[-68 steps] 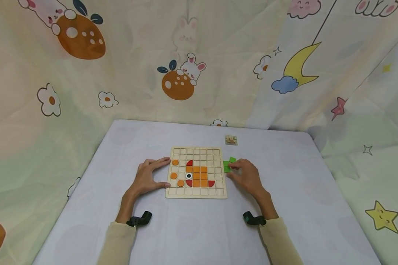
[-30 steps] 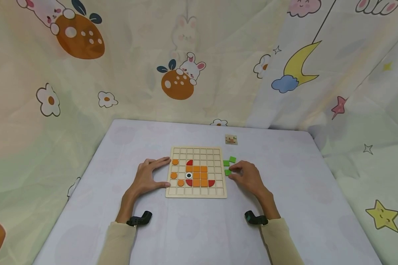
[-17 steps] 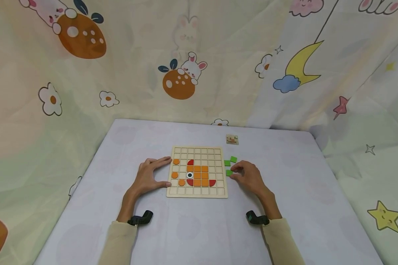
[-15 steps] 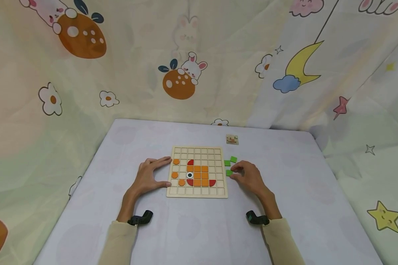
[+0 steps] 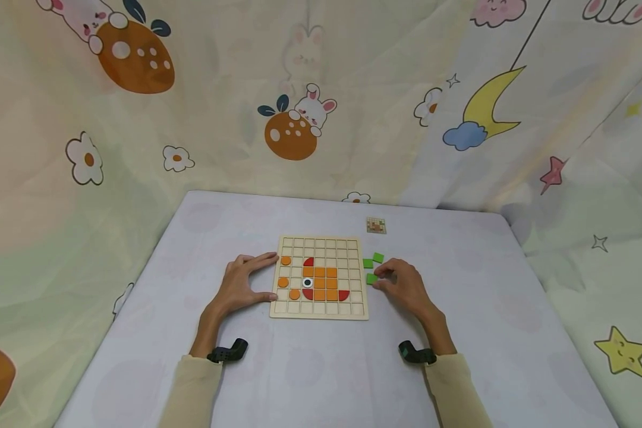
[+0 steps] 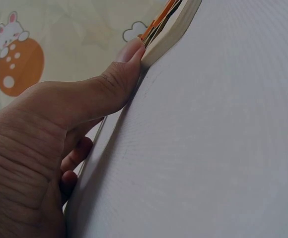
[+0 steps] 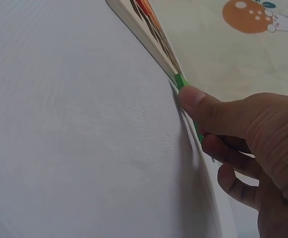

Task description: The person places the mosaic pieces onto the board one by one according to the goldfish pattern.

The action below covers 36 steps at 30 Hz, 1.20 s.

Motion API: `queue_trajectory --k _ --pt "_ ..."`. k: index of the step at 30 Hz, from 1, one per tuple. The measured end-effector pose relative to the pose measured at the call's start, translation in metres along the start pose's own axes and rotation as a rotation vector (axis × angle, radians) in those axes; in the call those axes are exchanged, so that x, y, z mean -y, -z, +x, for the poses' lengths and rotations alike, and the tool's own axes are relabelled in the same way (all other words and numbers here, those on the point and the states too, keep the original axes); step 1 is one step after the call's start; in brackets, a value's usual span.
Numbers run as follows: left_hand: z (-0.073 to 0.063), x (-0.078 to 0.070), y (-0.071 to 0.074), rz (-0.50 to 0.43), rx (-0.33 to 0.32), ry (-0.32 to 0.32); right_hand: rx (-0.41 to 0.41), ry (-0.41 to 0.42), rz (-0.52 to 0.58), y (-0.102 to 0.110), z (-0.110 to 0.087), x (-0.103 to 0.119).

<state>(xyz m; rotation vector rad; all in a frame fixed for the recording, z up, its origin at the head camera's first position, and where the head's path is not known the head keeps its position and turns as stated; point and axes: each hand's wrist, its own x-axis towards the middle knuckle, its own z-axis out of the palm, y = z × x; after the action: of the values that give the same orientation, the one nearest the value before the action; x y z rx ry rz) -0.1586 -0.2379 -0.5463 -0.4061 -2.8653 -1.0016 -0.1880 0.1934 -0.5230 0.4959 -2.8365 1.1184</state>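
A square wooden grid board (image 5: pixel 321 310) lies on the table, bearing several orange square tiles (image 5: pixel 331 283), three orange discs (image 5: pixel 283 282), three red rounded pieces (image 5: pixel 344 295) and a black-and-white eye piece (image 5: pixel 307 283). My left hand (image 5: pixel 238 285) rests spread against the board's left edge, fingertips near the far part and thumb (image 6: pixel 119 82) at the near part. Just off the right edge, my right hand (image 5: pixel 403 286) pinches a green square tile (image 7: pixel 180 81) between thumb and fingers, low by the tabletop. Two more green tiles (image 5: pixel 368 263) lie beyond it.
A small printed pattern card (image 5: pixel 376 225) lies past the board's far right corner. The table (image 5: pixel 310 368) has a white cover. A printed curtain (image 5: pixel 235 89) hangs behind and at both sides. Each wrist wears a black camera strap (image 5: pixel 418 353).
My right hand has shifted slightly nearer, and the green tile at its fingertips now lies apart from the other green tiles. The left hand keeps its place at the board; the view drifts slightly.
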Motion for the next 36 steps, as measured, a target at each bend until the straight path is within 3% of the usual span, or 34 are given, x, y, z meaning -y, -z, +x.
queue_trajectory --k 22,36 --pt "0.0 0.002 -0.002 -0.011 -0.002 -0.004 -0.012 0.053 -0.018 0.008 0.014 0.002" --pt "0.001 0.002 -0.002 -0.003 -0.003 -0.005 0.032 0.041 -0.009 0.007 0.023 0.002"
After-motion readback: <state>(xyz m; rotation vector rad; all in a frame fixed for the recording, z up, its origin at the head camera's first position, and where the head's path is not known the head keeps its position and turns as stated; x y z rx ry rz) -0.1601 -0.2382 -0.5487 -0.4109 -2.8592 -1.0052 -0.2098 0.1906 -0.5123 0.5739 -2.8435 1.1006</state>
